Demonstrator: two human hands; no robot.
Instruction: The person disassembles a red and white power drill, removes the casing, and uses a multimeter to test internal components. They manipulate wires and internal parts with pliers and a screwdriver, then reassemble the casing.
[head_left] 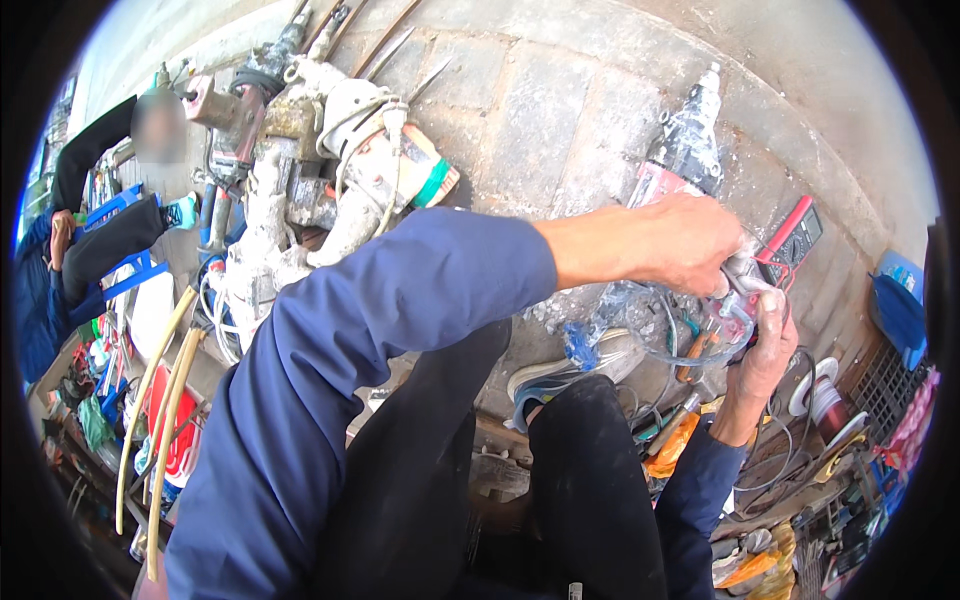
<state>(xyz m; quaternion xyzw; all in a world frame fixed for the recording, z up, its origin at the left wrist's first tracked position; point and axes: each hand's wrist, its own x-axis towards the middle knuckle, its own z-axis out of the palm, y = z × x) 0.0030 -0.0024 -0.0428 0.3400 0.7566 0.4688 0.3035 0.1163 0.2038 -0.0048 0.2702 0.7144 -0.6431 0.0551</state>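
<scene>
My left hand (688, 240) reaches across from the left, palm down, its fingers bent onto a small dusty grey part (742, 274). From below, my right hand (765, 352) closes its thumb and fingers on the same part; its exact kind is hard to make out. Just beyond my left hand lies a dusty grey and red power tool (688, 150), partly covered by that hand. A red-edged multimeter (795, 240) with red leads rests to the right of my hands. Under them is a clear plastic bowl-like piece (650, 345), with an orange-handled screwdriver (696, 352) beside it.
Several dusty power tools (350, 130) are heaped at the upper left. Pale wooden handles (165, 420) stand at the left, near a seated person (105, 230). A wire spool (828, 405), a black crate (885, 385) and loose cables are at the right. My shoe (580, 368) is close to the bowl-like piece.
</scene>
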